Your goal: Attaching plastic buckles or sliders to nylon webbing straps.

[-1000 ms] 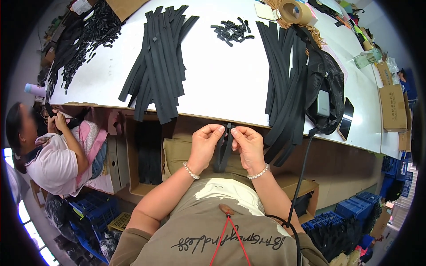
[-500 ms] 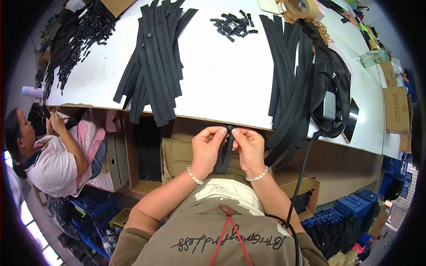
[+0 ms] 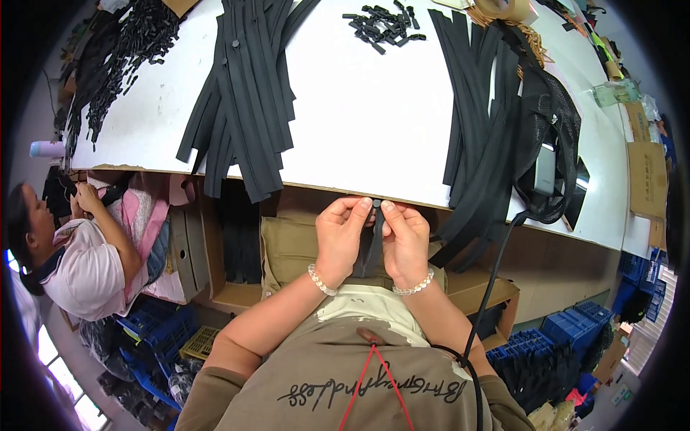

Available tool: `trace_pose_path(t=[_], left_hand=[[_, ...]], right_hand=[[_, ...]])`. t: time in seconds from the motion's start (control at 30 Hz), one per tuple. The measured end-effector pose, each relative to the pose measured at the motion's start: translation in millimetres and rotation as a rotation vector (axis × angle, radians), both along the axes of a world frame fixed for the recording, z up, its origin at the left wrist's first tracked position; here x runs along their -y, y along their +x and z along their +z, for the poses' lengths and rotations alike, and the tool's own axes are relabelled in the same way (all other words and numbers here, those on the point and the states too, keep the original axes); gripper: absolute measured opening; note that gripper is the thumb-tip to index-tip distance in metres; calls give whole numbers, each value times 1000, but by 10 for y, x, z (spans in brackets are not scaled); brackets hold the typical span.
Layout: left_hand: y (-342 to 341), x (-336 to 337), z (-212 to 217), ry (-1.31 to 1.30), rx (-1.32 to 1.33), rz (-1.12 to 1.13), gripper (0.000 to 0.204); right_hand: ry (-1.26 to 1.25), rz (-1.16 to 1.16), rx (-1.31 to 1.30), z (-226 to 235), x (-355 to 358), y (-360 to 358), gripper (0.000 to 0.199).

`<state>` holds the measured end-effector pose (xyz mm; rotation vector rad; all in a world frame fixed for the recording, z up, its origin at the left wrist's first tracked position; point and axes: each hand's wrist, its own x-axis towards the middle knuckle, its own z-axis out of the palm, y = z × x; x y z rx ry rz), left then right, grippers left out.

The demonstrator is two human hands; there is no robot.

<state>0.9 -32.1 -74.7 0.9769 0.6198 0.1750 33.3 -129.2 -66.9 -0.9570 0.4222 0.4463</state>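
Note:
Both of my hands meet at the table's front edge, pinching the upper end of a black zipper strip (image 3: 369, 257) that hangs down toward my lap. My left hand (image 3: 339, 233) is closed, its thumb and forefinger on the strip's left side. From the right, my right hand (image 3: 405, 243) pinches the same end. Between the thumbs shows a small dark rounded piece (image 3: 376, 204); whether it is a slider I cannot tell. A pile of black zipper strips (image 3: 248, 93) lies ahead to the left, and another bundle of strips (image 3: 471, 122) droops over the edge at right.
Small black zipper pulls (image 3: 384, 30) lie on the white table (image 3: 359, 122). A black mesh bag (image 3: 557, 144) with a grey device sits at right, its cable (image 3: 491, 287) running down past my right arm. Open cardboard boxes (image 3: 241, 294) stand below. A co-worker (image 3: 90, 251) sits at left.
My thumbs have shifted slightly at the strip's end, and the rounded piece shows more plainly between them. The whole view has moved a little. Both hands still grip the strip.

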Motion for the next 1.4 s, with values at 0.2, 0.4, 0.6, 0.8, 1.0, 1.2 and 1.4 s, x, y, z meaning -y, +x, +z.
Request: trace_pose_path(t=[0.2,0.4,0.6,0.8,1.0,1.2,1.4], left_hand=[[-136,-76,67,-33,52,-91,11],[-291,-77,294,218,298,-109,10],[-369,-73,389,358,397,-113,8],[-407,-82,430,449,454,-125,9],[-426,-95,494,519,554,-122,10],[-425,-107,522,547,557,-129,9],[-398,-53,482,263,255,-146,5]], right_hand=[[-9,152,136,129,141,-9,8],[-118,166,617,333,214,-96,6],[-173,176,749,389,275,-164,9],[-184,159,839,419,299,-210,11],[-182,154,858,460,300,-244,12],[-202,169,904,476,310,-239,11],[-171,283,547,437,311,-235,7]])
